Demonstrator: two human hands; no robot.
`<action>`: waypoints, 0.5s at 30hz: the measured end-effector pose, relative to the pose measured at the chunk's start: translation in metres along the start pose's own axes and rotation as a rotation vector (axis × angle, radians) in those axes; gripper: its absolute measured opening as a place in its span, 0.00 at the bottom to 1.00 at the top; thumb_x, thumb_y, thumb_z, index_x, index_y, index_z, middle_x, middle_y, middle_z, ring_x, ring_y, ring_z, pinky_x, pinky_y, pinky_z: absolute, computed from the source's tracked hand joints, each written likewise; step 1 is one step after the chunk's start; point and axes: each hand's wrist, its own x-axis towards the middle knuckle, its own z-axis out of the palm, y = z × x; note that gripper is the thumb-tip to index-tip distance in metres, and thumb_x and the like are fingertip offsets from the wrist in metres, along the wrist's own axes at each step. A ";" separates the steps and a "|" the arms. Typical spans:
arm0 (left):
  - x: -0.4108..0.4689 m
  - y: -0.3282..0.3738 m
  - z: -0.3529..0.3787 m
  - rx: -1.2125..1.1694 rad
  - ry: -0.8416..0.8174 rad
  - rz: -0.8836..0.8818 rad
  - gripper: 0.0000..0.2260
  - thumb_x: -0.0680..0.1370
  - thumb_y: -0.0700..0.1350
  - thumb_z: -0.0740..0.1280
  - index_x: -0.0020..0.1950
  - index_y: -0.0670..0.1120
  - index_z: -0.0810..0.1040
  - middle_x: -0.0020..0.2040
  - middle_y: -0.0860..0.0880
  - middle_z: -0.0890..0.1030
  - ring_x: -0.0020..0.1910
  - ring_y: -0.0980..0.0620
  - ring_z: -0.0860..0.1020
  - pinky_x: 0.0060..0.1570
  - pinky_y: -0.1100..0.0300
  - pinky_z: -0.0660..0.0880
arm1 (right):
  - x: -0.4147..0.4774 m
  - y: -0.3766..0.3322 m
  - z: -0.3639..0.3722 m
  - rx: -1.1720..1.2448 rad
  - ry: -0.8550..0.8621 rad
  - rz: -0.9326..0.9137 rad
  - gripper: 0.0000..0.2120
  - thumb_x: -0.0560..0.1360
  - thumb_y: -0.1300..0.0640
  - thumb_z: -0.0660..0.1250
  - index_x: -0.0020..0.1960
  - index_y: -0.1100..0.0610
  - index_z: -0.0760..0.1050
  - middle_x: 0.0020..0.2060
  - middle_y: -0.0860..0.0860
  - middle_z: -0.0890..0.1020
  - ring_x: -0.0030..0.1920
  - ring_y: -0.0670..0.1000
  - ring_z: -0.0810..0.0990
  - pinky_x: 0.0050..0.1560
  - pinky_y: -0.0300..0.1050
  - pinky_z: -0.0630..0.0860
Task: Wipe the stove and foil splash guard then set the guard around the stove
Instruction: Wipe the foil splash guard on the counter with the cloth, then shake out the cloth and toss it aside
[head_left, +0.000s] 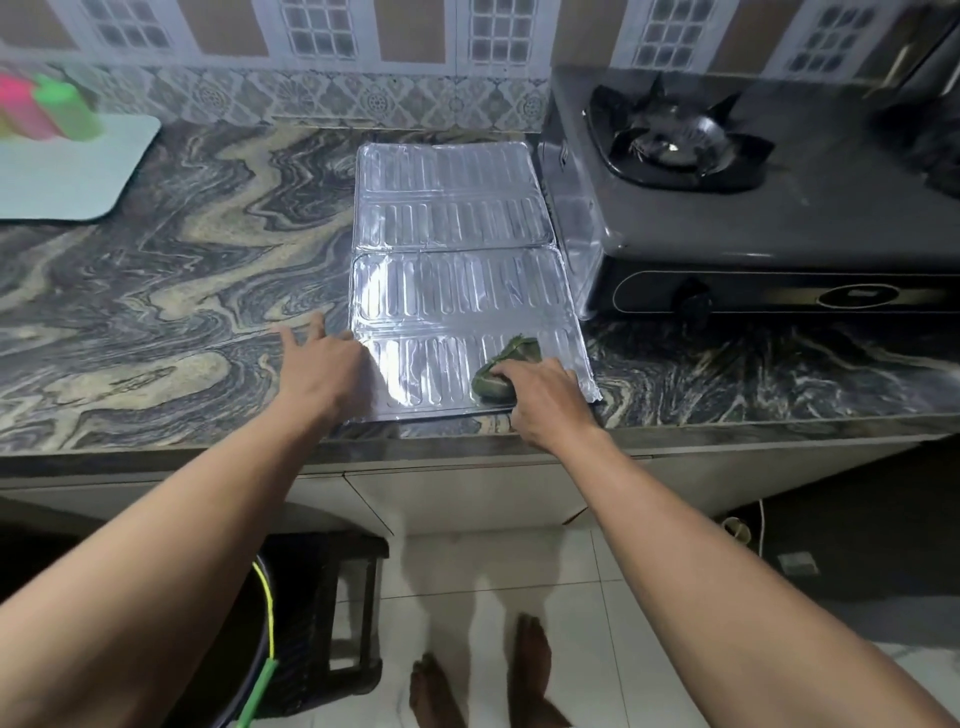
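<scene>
The silver foil splash guard (452, 249) lies flat on the marble counter, just left of the dark gas stove (753, 208). My left hand (324, 364) rests with spread fingers on the guard's near left corner and the counter beside it. My right hand (545, 400) presses a green cloth (506, 361) onto the guard's near right part, fingers curved over the cloth. One stove burner with its black pan support (675, 137) shows at the back right.
A pale cutting board (67, 176) with pink and green bottles (52, 109) sits at the far left. A tiled wall (363, 52) runs behind the counter. The counter edge (467, 441) is close to me; a dark stool (332, 613) stands on the floor below.
</scene>
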 end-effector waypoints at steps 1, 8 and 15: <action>-0.001 0.006 -0.001 -0.001 -0.004 -0.027 0.09 0.76 0.42 0.61 0.37 0.44 0.77 0.63 0.43 0.80 0.80 0.34 0.53 0.71 0.24 0.47 | 0.003 0.001 -0.002 0.079 0.003 0.055 0.27 0.72 0.70 0.61 0.66 0.49 0.75 0.56 0.53 0.81 0.56 0.58 0.73 0.55 0.50 0.69; -0.003 0.057 -0.017 -0.418 0.060 0.168 0.20 0.81 0.55 0.65 0.73 0.52 0.74 0.73 0.48 0.74 0.79 0.42 0.60 0.76 0.43 0.58 | 0.018 0.013 -0.022 0.787 0.027 0.310 0.20 0.74 0.72 0.60 0.58 0.54 0.79 0.45 0.48 0.82 0.45 0.49 0.80 0.37 0.32 0.73; -0.010 0.093 -0.065 -0.995 -0.006 0.260 0.13 0.80 0.50 0.70 0.61 0.47 0.84 0.61 0.48 0.84 0.62 0.49 0.79 0.64 0.54 0.71 | 0.012 0.016 -0.060 1.484 -0.100 0.316 0.20 0.77 0.75 0.54 0.61 0.60 0.75 0.47 0.58 0.83 0.45 0.56 0.82 0.48 0.55 0.80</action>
